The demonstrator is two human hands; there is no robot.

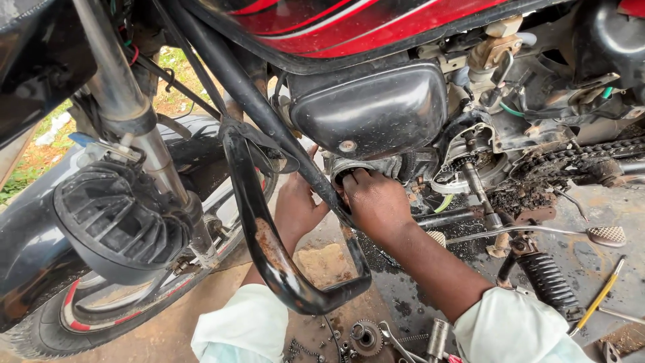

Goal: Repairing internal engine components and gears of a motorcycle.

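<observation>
Left hand [297, 205] fingers were hidden behind black crash guard [269, 249]; right hand [376, 202] fingertips were lost inside engine opening [346, 171]; yellow-handled tool [600, 296], front tyre [40, 336] were cut by frame edge.

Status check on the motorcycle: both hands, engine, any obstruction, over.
Both hands, left hand and right hand, on engine. Grip unclear. Crash guard crosses in front.

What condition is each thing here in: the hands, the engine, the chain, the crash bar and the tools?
Left hand: reaching behind the crash bar, grip hidden.
Right hand: fingers pressed on the engine part.
Engine: side cover off, sprocket bare.
Chain: exposed, greasy.
Crash bar: rusty, paint chipped.
Screwdriver: lying on the ground.
</observation>
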